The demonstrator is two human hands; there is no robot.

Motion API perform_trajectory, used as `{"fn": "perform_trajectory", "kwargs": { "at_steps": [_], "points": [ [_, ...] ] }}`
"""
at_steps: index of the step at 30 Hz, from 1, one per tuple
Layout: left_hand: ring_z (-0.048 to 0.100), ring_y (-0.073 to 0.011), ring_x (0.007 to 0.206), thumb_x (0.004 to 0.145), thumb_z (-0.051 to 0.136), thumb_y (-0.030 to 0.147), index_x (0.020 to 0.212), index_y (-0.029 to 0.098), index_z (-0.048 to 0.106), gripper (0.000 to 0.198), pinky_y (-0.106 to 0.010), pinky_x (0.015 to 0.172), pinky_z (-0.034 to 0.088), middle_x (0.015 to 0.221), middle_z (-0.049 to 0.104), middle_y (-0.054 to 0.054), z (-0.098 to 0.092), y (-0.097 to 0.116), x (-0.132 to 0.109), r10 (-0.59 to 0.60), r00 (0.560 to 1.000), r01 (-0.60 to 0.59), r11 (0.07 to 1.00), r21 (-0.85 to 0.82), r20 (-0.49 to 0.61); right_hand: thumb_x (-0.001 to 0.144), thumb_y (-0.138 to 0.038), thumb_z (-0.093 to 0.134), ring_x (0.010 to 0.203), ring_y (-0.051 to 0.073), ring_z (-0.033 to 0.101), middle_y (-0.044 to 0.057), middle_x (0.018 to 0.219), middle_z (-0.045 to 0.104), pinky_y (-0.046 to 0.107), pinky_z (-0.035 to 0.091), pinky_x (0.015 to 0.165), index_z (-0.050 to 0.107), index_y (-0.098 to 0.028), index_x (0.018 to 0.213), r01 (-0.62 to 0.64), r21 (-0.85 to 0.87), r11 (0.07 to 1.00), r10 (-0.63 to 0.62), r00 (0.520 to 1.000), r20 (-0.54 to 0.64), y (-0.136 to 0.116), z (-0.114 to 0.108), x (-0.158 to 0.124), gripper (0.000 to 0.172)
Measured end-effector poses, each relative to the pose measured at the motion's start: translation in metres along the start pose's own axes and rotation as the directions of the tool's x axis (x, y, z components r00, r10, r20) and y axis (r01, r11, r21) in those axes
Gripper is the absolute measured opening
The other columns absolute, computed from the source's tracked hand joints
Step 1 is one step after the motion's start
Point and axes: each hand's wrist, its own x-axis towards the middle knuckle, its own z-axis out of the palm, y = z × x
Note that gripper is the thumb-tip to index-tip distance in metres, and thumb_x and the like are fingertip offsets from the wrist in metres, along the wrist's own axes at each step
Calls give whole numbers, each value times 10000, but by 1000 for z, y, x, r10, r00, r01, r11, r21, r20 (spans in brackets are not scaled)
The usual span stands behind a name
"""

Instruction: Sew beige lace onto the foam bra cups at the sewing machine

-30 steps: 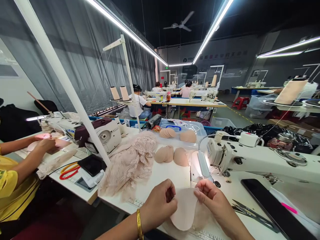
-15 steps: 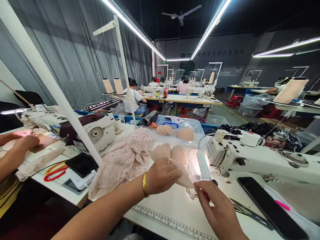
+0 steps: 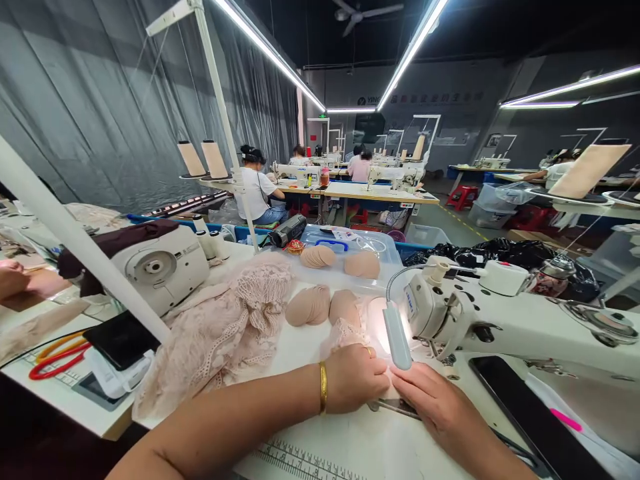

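My left hand (image 3: 356,381), wearing a gold bangle, is closed on a piece of pale pink lace fabric (image 3: 345,335) beside the sewing machine (image 3: 450,313). My right hand (image 3: 434,400) reaches in from the right, its fingertips pressed together on the fabric close to the left fingers. A lit grey lamp (image 3: 397,339) on a bendy neck hangs just above the fingertips and partly covers the needle area. Beige rounded pads (image 3: 307,307) lie in overlapping stacks behind my left hand. To the left is a heap of pale lace (image 3: 235,313).
A black phone (image 3: 537,413) lies on the right of the machine bed, partly over scissors. A ruler strip (image 3: 300,463) runs along the front edge. More beige pads (image 3: 363,265) rest on a clear plastic box (image 3: 390,250). At far left, a co-worker's hand (image 3: 13,279) is visible.
Both hands have brought the lace fabric in under the lamp; my left hand moved right and down, nearly meeting the right. The camera view has shifted slightly right.
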Motion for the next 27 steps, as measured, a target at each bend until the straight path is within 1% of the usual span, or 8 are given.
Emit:
{"fn": "perform_trajectory", "kwargs": {
  "at_steps": [2, 6, 10, 14, 17, 19, 23, 27],
  "points": [
    [525, -176, 699, 851, 667, 161, 793, 188, 525, 156, -329, 596, 361, 801, 586, -27, 7, 1, -3, -39, 999, 38, 999, -4, -30, 1010, -59, 425, 1056, 222, 698, 102, 1168, 731, 313, 598, 807, 632, -248, 1281, -15, -15, 1000, 15, 999, 30, 2, -2, -4, 390],
    [512, -177, 730, 903, 625, 172, 797, 195, 509, 158, -325, 627, 363, 806, 552, -33, 12, 5, -9, -104, 991, 103, 994, -19, -84, 985, -37, 423, 896, 201, 692, 87, 1061, 703, 294, 587, 700, 606, -245, 1283, -31, -3, 1000, 31, 993, 110, 3, -8, -7, 407],
    [473, -171, 713, 874, 626, 151, 790, 197, 498, 160, -343, 681, 380, 786, 554, -18, 14, 8, -8, -125, 983, 119, 992, -49, -133, 988, -43, 435, 870, 199, 657, 74, 1028, 678, 278, 556, 652, 579, -251, 1296, -56, 36, 998, 49, 983, 175, 2, -13, -4, 399],
    [458, -166, 722, 855, 617, 129, 813, 186, 512, 127, -342, 695, 370, 821, 572, -16, 15, 10, -6, -153, 974, 146, 988, -54, -169, 991, -38, 408, 822, 196, 625, 68, 1001, 663, 282, 538, 631, 576, -255, 1262, -79, 57, 995, 68, 983, 168, 0, -14, -1, 386],
    [455, -163, 725, 856, 615, 123, 788, 182, 501, 144, -344, 713, 361, 811, 562, -13, 15, 12, -5, -162, 972, 157, 987, -41, -172, 988, -41, 420, 804, 196, 620, 68, 984, 657, 277, 531, 611, 576, -250, 1257, -72, 54, 996, 63, 984, 166, -1, -14, -1, 375],
    [454, -161, 725, 881, 605, 133, 767, 183, 494, 167, -345, 728, 358, 796, 555, -11, 15, 13, -5, -168, 968, 165, 986, -36, -187, 986, -36, 419, 813, 191, 629, 66, 983, 656, 274, 537, 625, 571, -247, 1273, -68, 59, 996, 58, 985, 160, -1, -13, -1, 387],
    [454, -155, 723, 988, 544, 204, 763, 180, 510, 229, -359, 763, 365, 782, 571, -4, 14, 13, -4, -157, 962, 151, 988, -44, -226, 978, -23, 424, 857, 187, 654, 63, 994, 658, 272, 559, 669, 564, -240, 1287, -58, 73, 996, 47, 988, 150, -1, -13, -2, 403],
    [460, -158, 720, 1009, 552, 249, 789, 176, 543, 232, -364, 770, 363, 769, 580, -5, 17, 11, -5, -137, 967, 127, 990, -61, -215, 984, -46, 452, 857, 186, 666, 62, 1010, 670, 272, 571, 672, 574, -243, 1280, -53, 69, 996, 40, 985, 169, -1, -13, -2, 376]
  ]
}}
